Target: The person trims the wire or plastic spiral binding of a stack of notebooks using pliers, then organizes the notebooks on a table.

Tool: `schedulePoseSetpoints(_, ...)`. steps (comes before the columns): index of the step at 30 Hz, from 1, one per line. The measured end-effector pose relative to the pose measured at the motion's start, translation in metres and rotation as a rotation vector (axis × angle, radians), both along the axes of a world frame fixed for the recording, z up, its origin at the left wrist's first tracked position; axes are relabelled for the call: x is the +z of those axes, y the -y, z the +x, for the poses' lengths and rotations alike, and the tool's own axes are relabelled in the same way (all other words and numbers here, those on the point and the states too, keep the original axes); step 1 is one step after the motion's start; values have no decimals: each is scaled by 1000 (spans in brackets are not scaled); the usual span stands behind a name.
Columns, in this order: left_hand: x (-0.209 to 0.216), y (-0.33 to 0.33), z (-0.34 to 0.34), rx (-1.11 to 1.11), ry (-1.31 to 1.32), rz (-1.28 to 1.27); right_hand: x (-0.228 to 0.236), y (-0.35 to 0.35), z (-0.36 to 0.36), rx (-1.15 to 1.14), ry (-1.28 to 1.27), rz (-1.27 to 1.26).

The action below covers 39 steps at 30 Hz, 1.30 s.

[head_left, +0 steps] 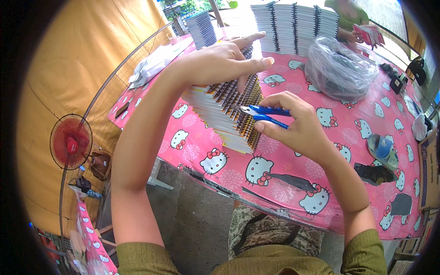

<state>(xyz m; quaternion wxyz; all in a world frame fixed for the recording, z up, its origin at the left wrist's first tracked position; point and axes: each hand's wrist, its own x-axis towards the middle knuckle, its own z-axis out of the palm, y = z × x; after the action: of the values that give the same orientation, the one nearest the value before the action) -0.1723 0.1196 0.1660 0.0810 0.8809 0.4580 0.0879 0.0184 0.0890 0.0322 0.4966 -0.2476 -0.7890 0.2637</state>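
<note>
A stack of spiral-bound notebooks [220,117] stands before me, its dark coils facing right and up. Over the top of the stack reaches my left hand [224,59], thumb and fingers stretched apart and holding nothing; one fingertip points down at the coils, and whether it touches them I cannot tell. My right hand [293,117] grips small blue-handled wire cutters [270,111] by the handles. Their metal jaws lie against or just in front of the coils, near the middle of the stack.
Tall stacks of bound notebooks [293,30] and a clear plastic bag [339,71] occupy the far side of the pink patterned table [284,172]. Beyond them a person [350,20] holds red-covered booklets. A red fan [71,142] stands left; a cardboard box [428,169] is at right.
</note>
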Motion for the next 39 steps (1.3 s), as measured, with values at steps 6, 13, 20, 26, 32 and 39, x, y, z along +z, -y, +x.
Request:
schedulePoseSetpoints(6,-2,1,0,5,73,-9,-2,2,-11,-200,16,352)
schedulePoseSetpoints(13,2,3,0,4,17,-22,6,-1,-10,38,11,-86)
schedulePoseSetpoints(20,-6,-3,1,-43,-73,67,11,-9,-5,255,50,-561)
schedulePoseSetpoints(26,0,0,3,-16,-116,46,6,1,-4,-258,100,497)
schedulePoseSetpoints(32,0,1,4,-6,-94,46,10,-5,-8,-40,113,60)
schedulePoseSetpoints(39,3,7,0,-99,-171,255,13,-15,-6,162,63,-199)
